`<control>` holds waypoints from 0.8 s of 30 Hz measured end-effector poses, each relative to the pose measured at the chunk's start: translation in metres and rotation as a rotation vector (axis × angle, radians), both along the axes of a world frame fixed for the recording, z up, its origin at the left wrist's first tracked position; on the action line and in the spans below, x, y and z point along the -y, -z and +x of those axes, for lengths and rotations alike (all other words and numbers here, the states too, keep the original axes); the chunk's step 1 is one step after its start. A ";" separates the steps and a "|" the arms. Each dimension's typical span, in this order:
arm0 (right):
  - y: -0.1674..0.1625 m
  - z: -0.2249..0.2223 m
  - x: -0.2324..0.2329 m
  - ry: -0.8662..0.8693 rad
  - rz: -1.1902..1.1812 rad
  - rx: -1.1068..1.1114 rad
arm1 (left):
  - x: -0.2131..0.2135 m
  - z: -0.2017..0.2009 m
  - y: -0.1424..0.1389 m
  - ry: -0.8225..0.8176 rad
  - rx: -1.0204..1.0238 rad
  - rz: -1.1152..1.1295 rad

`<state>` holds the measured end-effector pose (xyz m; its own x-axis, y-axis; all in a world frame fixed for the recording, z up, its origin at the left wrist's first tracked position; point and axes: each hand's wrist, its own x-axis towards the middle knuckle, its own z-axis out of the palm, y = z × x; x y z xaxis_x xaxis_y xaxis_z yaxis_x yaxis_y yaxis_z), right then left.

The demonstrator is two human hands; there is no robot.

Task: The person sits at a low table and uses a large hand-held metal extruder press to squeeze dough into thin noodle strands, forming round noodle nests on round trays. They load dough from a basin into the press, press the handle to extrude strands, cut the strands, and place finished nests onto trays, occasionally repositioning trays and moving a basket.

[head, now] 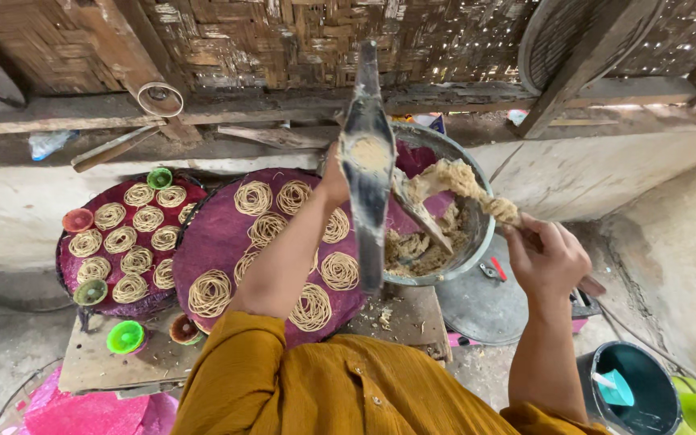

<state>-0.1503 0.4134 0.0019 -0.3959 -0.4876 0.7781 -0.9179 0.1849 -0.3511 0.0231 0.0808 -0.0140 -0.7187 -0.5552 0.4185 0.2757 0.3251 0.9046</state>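
Note:
My left hand (333,184) grips a long metal press (368,173) held upright, its open cup packed with beige dough. Just behind it is a metal bowl (448,272) holding more dough (416,250). At the bowl's right rim my right hand (547,259) is closed on a utensil handle (590,286), and the far end of the utensil carries a lump of dough (465,181) over the bowl. Under my left forearm lies a round purple tray (215,242) with several coiled noodle nests.
A second purple tray (74,270) of coils sits to the left, ringed by small green and red cups. Both trays rest on a wooden board (94,366). A round metal lid (485,306) and a teal bucket (630,391) stand at the right. Behind is a woven bamboo wall.

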 end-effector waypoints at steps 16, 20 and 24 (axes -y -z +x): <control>-0.058 0.026 0.019 0.048 0.320 -0.345 | -0.031 -0.013 -0.016 -0.408 0.349 -0.453; -0.042 0.008 -0.006 -0.014 0.279 -0.123 | -0.002 0.003 -0.005 -0.263 0.000 0.202; -0.014 0.010 -0.012 -0.064 0.175 0.492 | -0.004 0.014 0.000 -0.032 -0.534 0.404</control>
